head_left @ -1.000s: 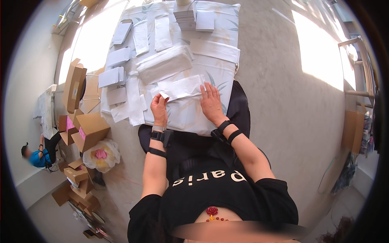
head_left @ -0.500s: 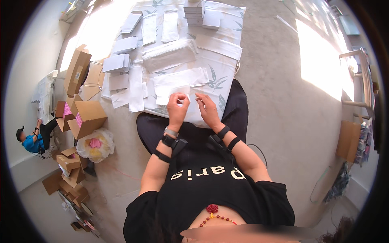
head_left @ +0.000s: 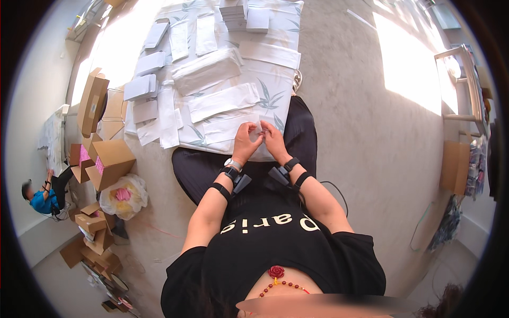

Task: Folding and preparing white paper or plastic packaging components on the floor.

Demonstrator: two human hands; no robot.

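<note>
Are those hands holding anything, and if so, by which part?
Possibly: a thin pale piece appears between the left hand and right hand, by the right end of the nearest white packet. Which part is gripped, if any, cannot be told.

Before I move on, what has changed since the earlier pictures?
The left hand has shifted right; the right hand has come off the white packet and drawn back toward the body. Their fingertips now come together close to the table's near edge; what they hold, if anything, is unclear. The thick white stack and cardboard boxes stayed put.
</note>
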